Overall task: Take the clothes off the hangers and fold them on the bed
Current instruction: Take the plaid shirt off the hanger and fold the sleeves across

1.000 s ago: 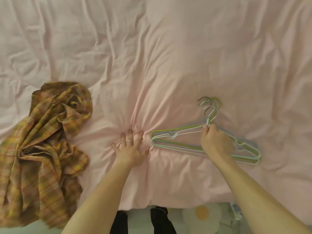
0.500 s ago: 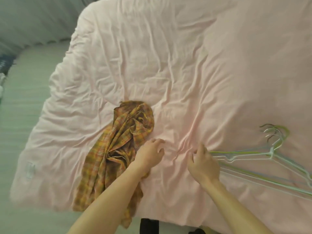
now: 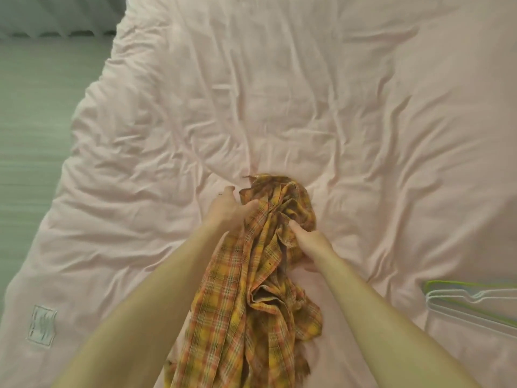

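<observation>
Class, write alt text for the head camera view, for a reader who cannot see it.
A crumpled yellow plaid shirt lies on a wrinkled pink duvet, with the right hand gripping its bunched top and the left hand touching its edge. A few empty thin hangers lie on the duvet at the right edge of the view.

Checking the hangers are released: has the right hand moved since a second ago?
Yes: the right hand left the pastel wire hangers, leftward onto the yellow plaid shirt.
</observation>
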Tool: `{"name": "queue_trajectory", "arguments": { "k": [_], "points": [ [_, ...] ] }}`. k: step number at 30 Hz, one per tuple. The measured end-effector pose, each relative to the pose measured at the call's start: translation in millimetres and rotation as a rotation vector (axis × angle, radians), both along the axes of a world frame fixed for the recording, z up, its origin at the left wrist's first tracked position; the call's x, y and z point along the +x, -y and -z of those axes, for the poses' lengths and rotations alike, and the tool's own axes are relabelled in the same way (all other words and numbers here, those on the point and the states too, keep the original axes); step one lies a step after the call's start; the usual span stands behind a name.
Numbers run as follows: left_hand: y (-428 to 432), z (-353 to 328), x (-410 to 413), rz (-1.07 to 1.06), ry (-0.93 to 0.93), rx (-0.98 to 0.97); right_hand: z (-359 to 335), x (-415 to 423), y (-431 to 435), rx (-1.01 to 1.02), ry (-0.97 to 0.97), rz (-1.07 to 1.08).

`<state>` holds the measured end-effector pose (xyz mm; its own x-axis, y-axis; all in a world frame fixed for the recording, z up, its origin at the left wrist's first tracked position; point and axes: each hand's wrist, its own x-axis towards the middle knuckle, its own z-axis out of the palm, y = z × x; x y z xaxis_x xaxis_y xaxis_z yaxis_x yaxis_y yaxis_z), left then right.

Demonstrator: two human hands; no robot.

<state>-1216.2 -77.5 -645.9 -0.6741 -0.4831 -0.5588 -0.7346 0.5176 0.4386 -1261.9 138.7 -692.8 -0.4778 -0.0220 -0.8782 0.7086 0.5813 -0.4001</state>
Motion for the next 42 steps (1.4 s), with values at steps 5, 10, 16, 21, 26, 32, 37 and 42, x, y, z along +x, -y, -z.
{"name": "queue_trajectory", "arguments": {
  "k": [5,10,16,21,26,32,37,42],
  "points": [
    [-2,8,-17,-0.023,-0.084,0.141,-9,13,11,0.017,-0.183,0.106],
    [15,-25,0,-0.439,-0.273,0.429,-73,10,6,-0.007,-0.45,0.14],
    [41,-111,70,-0.362,-0.229,0.744,-184,27,-11,0.008,-0.761,-0.002],
    [27,-194,150,-0.325,-0.386,0.375,-269,84,-38,0.023,-0.986,-0.077],
    [-7,-278,248,-0.472,-0.693,-0.111,-336,159,-86,-0.055,-1.133,0.088],
    [-34,-364,339,-0.386,-0.905,-0.317,-424,226,-115,-0.296,-1.288,0.305],
    [-40,-426,377,-0.381,-0.98,-0.499,-487,252,-133,-0.246,-1.439,0.169],
    [-31,-472,406,-0.173,-0.832,-0.816,-527,256,-155,-0.056,-1.567,-0.042]
  ]
}}
